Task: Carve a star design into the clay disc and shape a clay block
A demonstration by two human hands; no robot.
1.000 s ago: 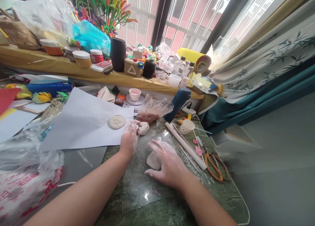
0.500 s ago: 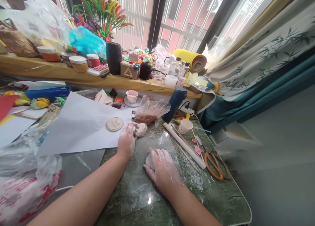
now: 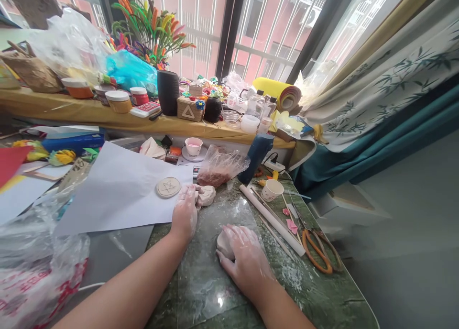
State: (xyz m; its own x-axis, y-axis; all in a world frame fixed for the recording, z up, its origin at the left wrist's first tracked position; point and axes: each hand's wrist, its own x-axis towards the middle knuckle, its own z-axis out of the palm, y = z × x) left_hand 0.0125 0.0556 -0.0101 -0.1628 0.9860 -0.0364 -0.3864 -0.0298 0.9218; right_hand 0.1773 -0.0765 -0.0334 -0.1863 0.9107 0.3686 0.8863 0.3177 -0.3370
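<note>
My right hand (image 3: 245, 257), dusted white, lies cupped over a lump of pale clay (image 3: 224, 244) on a clear plastic sheet (image 3: 211, 271) on the green marble table. My left hand (image 3: 185, 211) rests at the sheet's far edge, its fingers curled around a second clay lump (image 3: 207, 194). A round clay disc with a star pressed into it (image 3: 168, 187) lies on white paper (image 3: 118, 185) just left of that hand.
A white rolling pin (image 3: 271, 218), orange-handled scissors (image 3: 317, 251), thin sticks and a paper cup (image 3: 271, 190) lie to the right. A plastic bag of brown material (image 3: 219, 166) and a blue bottle (image 3: 257, 153) stand behind. A cluttered shelf runs along the window; a plastic bag (image 3: 32, 267) sits at left.
My right hand drew back toward me over the clay lump and curled its fingers around it. My left hand stayed on the far lump. The view shifted slightly.
</note>
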